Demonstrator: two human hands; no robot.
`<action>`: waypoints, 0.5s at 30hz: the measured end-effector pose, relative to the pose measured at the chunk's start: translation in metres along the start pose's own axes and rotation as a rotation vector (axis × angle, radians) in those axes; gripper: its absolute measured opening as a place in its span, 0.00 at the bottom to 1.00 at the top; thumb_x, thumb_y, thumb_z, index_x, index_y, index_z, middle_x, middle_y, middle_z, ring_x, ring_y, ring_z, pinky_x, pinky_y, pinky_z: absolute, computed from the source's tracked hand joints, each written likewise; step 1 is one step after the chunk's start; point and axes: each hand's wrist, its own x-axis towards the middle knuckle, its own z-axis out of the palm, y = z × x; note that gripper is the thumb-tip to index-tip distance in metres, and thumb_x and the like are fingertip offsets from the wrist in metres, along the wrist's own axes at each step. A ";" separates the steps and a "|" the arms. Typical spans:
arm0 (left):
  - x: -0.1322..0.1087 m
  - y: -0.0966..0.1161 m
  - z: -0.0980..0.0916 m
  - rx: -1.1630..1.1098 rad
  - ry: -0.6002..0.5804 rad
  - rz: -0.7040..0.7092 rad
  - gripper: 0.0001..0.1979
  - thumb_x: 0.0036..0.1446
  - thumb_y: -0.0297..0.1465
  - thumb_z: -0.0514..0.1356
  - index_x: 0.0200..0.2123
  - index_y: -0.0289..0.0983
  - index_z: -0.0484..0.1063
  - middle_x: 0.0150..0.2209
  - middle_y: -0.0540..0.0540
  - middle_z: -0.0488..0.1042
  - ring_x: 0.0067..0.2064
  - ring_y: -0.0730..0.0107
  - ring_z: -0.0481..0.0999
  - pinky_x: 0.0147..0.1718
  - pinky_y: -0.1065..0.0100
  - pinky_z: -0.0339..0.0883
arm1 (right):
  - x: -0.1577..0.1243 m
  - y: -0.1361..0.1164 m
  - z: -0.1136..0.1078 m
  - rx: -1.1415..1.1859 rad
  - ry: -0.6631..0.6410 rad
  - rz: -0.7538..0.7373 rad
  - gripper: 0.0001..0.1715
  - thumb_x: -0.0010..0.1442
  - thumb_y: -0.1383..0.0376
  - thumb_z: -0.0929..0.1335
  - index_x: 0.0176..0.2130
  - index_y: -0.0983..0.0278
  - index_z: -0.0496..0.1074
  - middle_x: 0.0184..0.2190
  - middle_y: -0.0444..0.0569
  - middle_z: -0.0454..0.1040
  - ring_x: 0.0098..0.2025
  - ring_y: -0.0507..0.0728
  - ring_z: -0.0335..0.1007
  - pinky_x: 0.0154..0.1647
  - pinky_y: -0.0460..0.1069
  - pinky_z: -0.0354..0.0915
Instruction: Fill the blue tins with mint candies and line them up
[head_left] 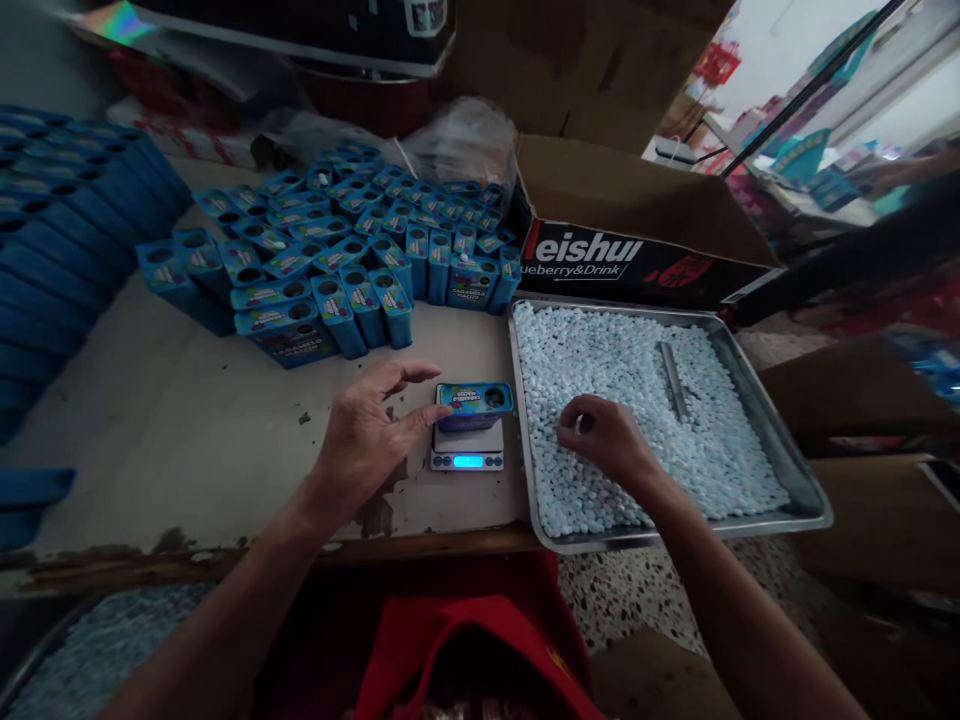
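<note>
My left hand (371, 430) is held with thumb and fingers apart, just left of a small blue candy box (471, 400); the thumb tip reaches the box's left edge, and I cannot tell if it presses on it. The box stands upright on a small digital scale (466, 458) with a lit blue display, its digits too blurred to read. Over the left part of a metal tray (526, 430), my right hand (604, 438) is closed, thumb and fingertips pinched together low above pale blue candies (592, 350). Whatever is between those fingertips is hidden.
A flat metal strip (673, 380) lies on the candies. Many blue boxes (360, 300) stand at the back of the table, with stacked rows (52, 260) at left. An open cardboard carton (645, 235) sits behind the tray. Below the table's front edge, another candy tray shows.
</note>
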 end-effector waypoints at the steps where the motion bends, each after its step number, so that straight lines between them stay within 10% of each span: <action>1: 0.001 0.002 0.000 0.005 -0.007 0.022 0.19 0.58 0.43 0.73 0.51 0.44 0.81 0.53 0.45 0.81 0.55 0.52 0.80 0.62 0.52 0.73 | 0.001 -0.001 -0.001 0.003 0.004 -0.009 0.02 0.55 0.66 0.74 0.32 0.61 0.78 0.30 0.46 0.81 0.29 0.56 0.74 0.33 0.49 0.64; 8: 0.001 -0.001 -0.002 0.075 -0.022 0.083 0.21 0.58 0.46 0.73 0.51 0.45 0.81 0.54 0.45 0.80 0.54 0.54 0.80 0.59 0.55 0.74 | -0.004 -0.015 0.019 -0.189 -0.016 -0.139 0.09 0.68 0.63 0.70 0.45 0.62 0.81 0.40 0.53 0.84 0.39 0.60 0.80 0.41 0.51 0.68; 15: -0.002 0.004 -0.003 0.094 -0.044 0.092 0.17 0.60 0.43 0.72 0.50 0.43 0.81 0.51 0.46 0.81 0.53 0.55 0.81 0.59 0.54 0.74 | -0.013 0.000 -0.006 -0.066 -0.106 0.064 0.09 0.62 0.64 0.73 0.41 0.60 0.86 0.30 0.47 0.84 0.31 0.58 0.80 0.35 0.51 0.65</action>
